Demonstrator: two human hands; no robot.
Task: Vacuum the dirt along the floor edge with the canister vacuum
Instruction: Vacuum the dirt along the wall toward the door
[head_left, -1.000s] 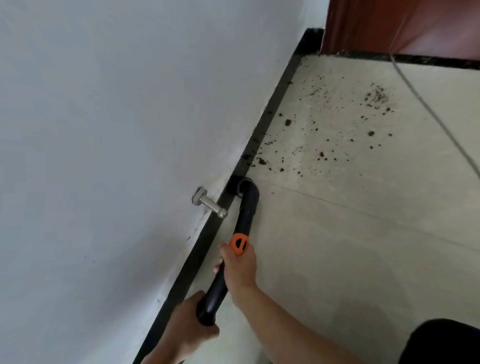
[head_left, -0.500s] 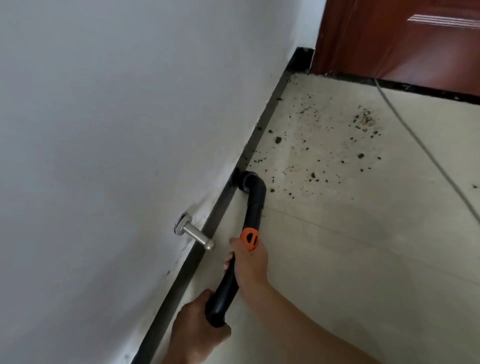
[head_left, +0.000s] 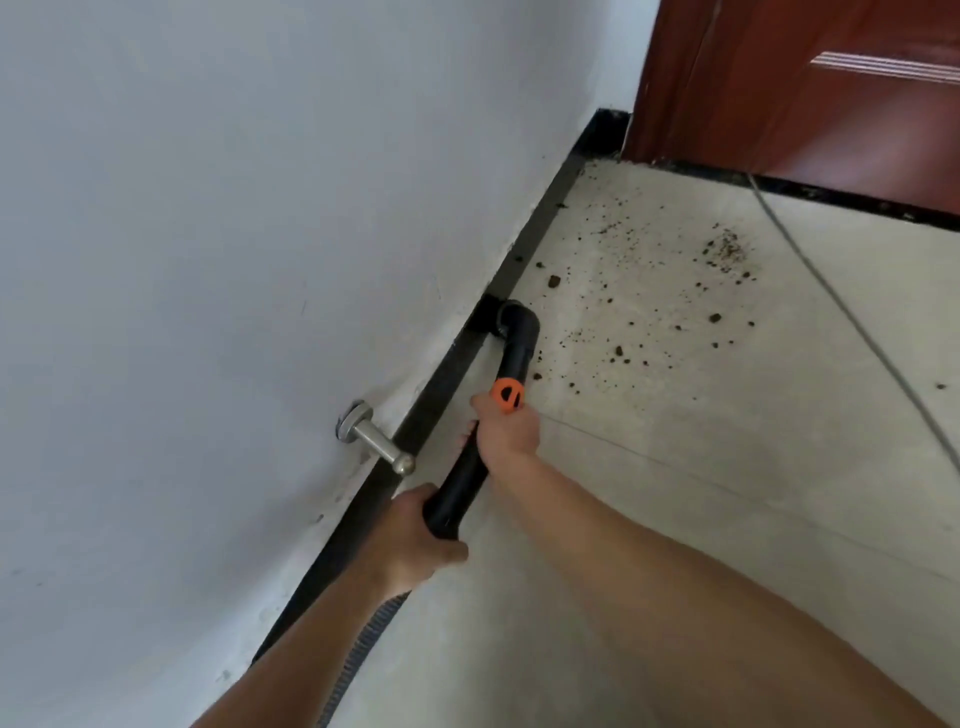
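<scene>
A black vacuum wand with an orange slider runs along the black skirting board. Its bent nozzle sits on the floor against the skirting. My right hand grips the wand just below the orange slider. My left hand grips the wand's lower end, where the grey ribbed hose leaves it. Brown dirt crumbs are scattered over the pale floor tiles beyond the nozzle, up to the far corner.
A metal door stopper sticks out of the white wall, left of my hands. A red-brown door closes off the far side. A thin grey cord lies across the floor on the right.
The nozzle has slid further along the skirting towards the door corner, past crumbs near the edge. Both hands have moved forward with the wand, and the view has followed.
</scene>
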